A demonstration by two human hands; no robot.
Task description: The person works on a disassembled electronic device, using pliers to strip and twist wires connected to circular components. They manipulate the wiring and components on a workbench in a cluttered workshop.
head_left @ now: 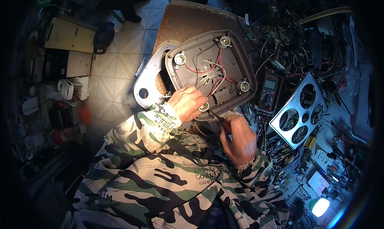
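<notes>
A brown-grey plastic housing [188, 75] with rounded corners lies tilted in front of me, open side up. Round lamp sockets sit in its corners, including one at the far side [225, 42] and one at the right [243, 86]. Red and pale wires [219, 63] run between them across the vented middle. At the near corner my left hand [187, 104] pinches another lamp socket [204, 106], its fingers partly covering it. My right hand [240, 139] is closed round the handle of a screwdriver [220, 119], whose shaft points at that same socket.
Beneath the housing are a white oval-ended plate with holes [145, 84] and a brown board [176, 23]. A multimeter [269, 94] and a silver panel with round openings [288, 138] stand to the right among tangled cables. A lit lamp [320, 207] glows lower right. Another person's legs [127, 8] show far left.
</notes>
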